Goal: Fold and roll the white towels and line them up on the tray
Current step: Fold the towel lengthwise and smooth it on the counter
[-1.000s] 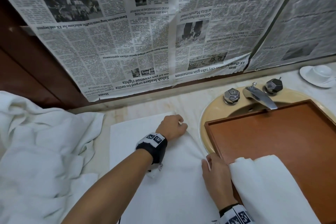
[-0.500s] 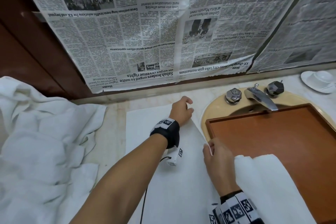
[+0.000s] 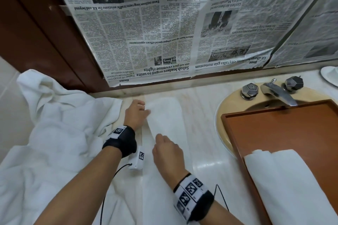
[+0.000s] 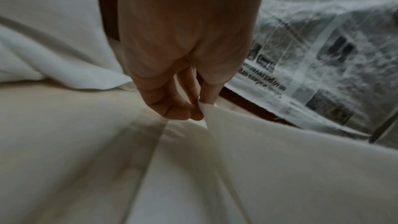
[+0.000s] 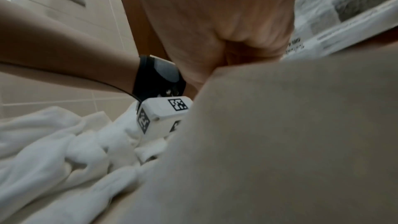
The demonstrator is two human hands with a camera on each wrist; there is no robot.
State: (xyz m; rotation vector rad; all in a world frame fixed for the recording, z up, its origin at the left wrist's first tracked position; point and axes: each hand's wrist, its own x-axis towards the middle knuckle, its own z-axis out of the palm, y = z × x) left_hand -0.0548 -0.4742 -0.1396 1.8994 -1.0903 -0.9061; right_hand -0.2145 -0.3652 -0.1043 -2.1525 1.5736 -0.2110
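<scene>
A white towel (image 3: 168, 115) lies on the marble counter as a long strip, its right side folded over to the left. My left hand (image 3: 146, 111) pinches its far corner; in the left wrist view the fingertips (image 4: 200, 108) nip the corner of the towel (image 4: 280, 159). My right hand (image 3: 159, 139) holds the same folded edge nearer to me. The right wrist view has my palm (image 5: 215, 23) above, and the towel (image 5: 280, 142) rises in front of it and hides the fingers. A brown wooden tray (image 3: 274, 126) at the right carries one rolled white towel (image 3: 292, 179).
A heap of loose white towels (image 3: 54, 133) fills the counter's left side. The tray sits over a beige sink (image 3: 225, 111) with a metal faucet (image 3: 278, 93) behind it. A white saucer (image 3: 331, 76) stands at the far right. Newspaper covers the wall behind.
Both hands have carried the towel's right edge leftwards across itself, away from the tray, so the wide sheet is now a narrow strip. My head has turned left.
</scene>
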